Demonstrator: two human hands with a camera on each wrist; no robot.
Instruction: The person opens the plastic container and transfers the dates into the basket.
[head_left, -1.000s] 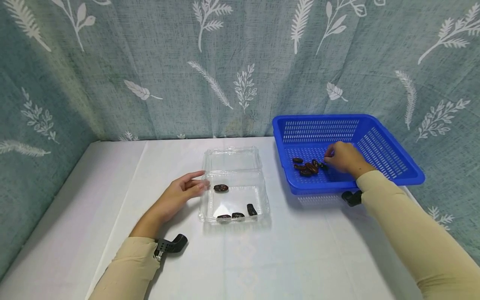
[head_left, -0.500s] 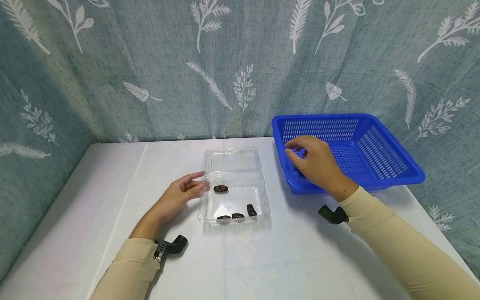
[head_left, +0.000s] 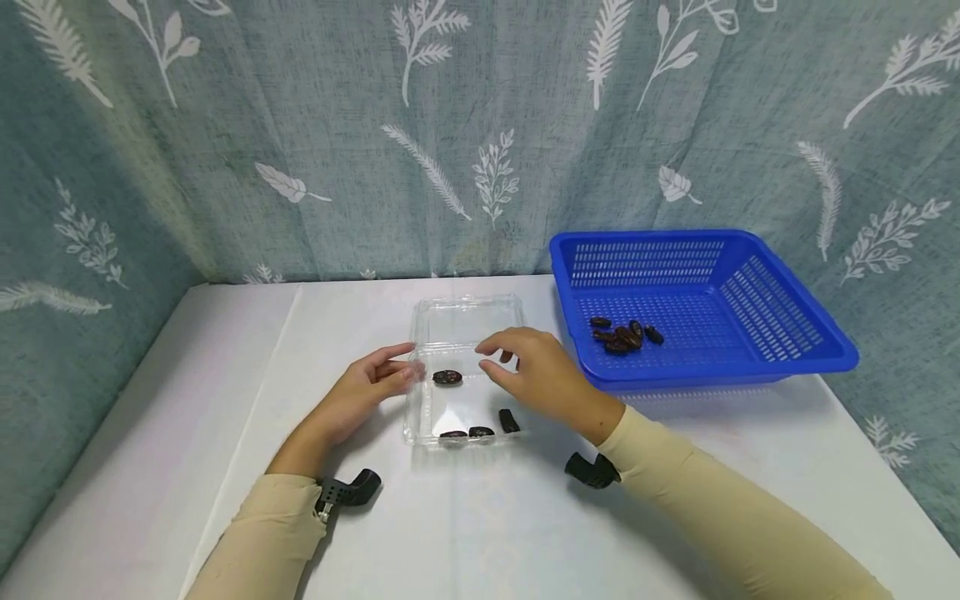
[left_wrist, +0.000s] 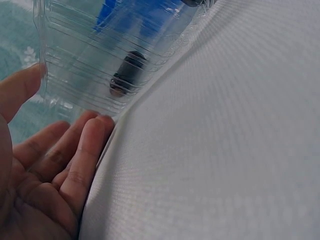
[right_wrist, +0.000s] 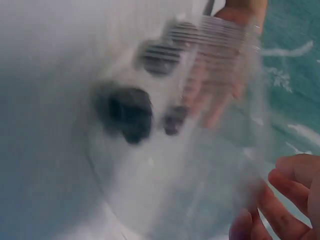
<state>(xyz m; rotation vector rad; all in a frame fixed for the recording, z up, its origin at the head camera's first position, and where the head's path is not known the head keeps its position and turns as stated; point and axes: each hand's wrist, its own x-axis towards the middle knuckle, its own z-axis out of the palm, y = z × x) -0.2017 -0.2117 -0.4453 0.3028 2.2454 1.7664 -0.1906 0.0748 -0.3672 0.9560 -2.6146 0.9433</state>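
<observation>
A clear plastic clamshell box [head_left: 474,398] stands with its lid [head_left: 465,321] folded back on the table. Several dark dates lie in it, one date [head_left: 447,377] near the left and another date [head_left: 509,421] toward the front right. My left hand [head_left: 371,390] rests its fingers against the box's left side; in the left wrist view the fingertips touch the clear wall [left_wrist: 75,60]. Over the box's right side hovers my right hand [head_left: 543,375], thumb and index finger bent toward each other. I cannot tell whether a date is tucked between its fingers.
A blue perforated basket [head_left: 750,367] stands at the back right, with several dates [head_left: 626,337] gathered at its left. White cloth covers the table [head_left: 480,533]. Behind it hangs a green leaf-patterned curtain [head_left: 337,167].
My right hand has come out of the blue basket and moved left over the clear box. My left hand stays at the box's left side.
</observation>
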